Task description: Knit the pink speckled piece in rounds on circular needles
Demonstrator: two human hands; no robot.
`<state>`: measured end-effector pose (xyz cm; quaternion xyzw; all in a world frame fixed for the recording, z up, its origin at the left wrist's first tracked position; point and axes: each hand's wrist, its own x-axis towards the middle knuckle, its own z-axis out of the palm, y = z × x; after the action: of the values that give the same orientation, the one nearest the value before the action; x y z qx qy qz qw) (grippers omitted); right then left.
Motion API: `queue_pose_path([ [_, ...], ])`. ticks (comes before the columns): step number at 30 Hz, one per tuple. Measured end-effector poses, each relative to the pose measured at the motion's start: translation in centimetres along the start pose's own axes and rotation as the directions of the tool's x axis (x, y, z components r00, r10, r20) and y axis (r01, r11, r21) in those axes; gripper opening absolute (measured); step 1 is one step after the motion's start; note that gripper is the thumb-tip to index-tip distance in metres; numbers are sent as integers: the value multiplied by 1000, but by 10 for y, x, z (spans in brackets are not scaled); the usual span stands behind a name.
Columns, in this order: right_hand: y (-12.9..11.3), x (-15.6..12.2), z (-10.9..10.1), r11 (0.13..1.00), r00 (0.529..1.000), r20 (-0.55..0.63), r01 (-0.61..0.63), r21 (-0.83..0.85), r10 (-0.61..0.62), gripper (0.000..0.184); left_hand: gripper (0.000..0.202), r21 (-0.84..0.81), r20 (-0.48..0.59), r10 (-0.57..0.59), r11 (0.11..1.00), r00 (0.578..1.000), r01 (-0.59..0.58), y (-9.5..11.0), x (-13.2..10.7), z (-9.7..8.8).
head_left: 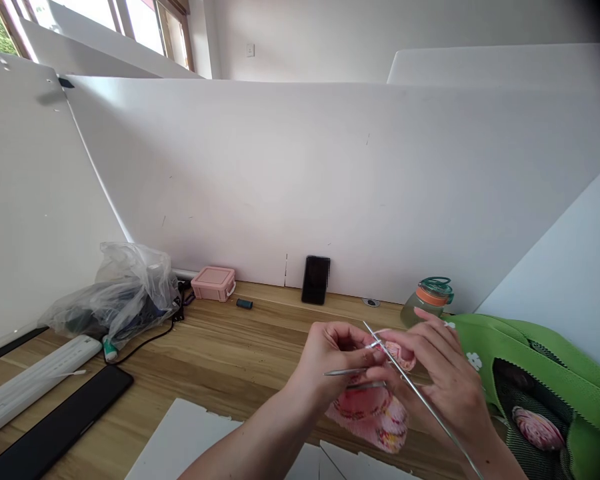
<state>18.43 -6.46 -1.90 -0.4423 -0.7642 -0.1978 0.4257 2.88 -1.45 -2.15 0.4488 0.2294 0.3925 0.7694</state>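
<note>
My left hand (330, 357) is closed around the upper edge of a pink piece of knitting (375, 423) flecked with yellow and red, which hangs below the fingers in a tube-like shape. Out of the stitches stick short ends of metal needles, one pointing left across my left palm. My right hand (443, 373) grips a long silver knitting needle (425, 399), its tip beside my left fingertips and its other end slanting to the lower right. A strand of pink yarn (380, 333) runs near the tip and right index finger. Fingers partly hide the stitches.
To the right lies a green bag (530, 333) with a pink yarn ball (537, 429) inside. Behind stand a bottle (427, 300), a phone (315, 280) and a pink box (213, 283). At left are a plastic bag (135, 287), a power strip (40, 380) and a black slab (55, 420).
</note>
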Motion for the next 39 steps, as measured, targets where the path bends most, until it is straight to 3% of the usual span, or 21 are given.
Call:
queue_pose_path([
  [2,-3,2,-3,999,1000,-26,0,52,1,6,39,-28,-53,57,998,997,-58,2,2,-2],
  [6,-5,3,-6,976,997,-1,-74,205,75,13,39,-98,-82,128,986,988,-136,9,4,-8],
  [12,5,-2,-7,838,966,164,-257,481,202,15,31,-74,21,6,997,1000,-4,13,1,-11],
  [16,6,-2,-3,808,952,173,-307,502,254,15,31,-46,92,-29,998,995,33,10,-1,-9],
  [29,25,-15,9,645,899,227,-428,633,374,24,40,9,43,1,1000,999,-1,14,1,-6],
  [32,23,-14,9,652,921,179,-374,660,347,18,35,-22,-2,14,1000,1000,-14,13,3,-6],
  [39,7,-2,-3,785,950,188,-311,536,249,16,39,-66,-133,76,994,988,-85,10,5,-11],
])
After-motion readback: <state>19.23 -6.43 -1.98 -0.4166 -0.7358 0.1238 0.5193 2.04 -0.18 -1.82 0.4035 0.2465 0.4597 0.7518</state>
